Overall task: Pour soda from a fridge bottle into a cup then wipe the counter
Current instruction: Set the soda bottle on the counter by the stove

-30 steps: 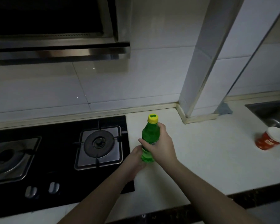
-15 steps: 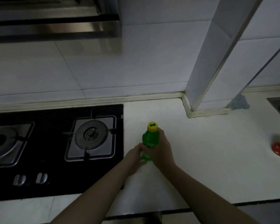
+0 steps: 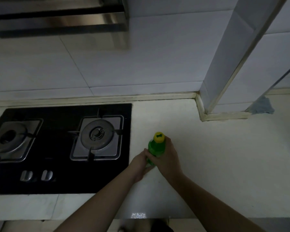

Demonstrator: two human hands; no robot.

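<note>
My right hand (image 3: 166, 158) and left hand (image 3: 141, 163) both grasp the upright green soda bottle (image 3: 155, 149) on the white counter (image 3: 216, 164), yellow cap (image 3: 159, 137) on.

- Black glass gas hob (image 3: 60, 148), set into the worktop at the left, near the wall.
- Right burner (image 3: 97, 133) and left burner (image 3: 12, 139), each in a steel tray with dark pan supports.
- Two metal control knobs (image 3: 36, 175), side by side at the hob's front edge.
- Steel range hood (image 3: 60, 19), mounted above the hob.
- White tiled wall (image 3: 141, 64) behind.
- White tiled column (image 3: 238, 54), standing at the right.
</note>
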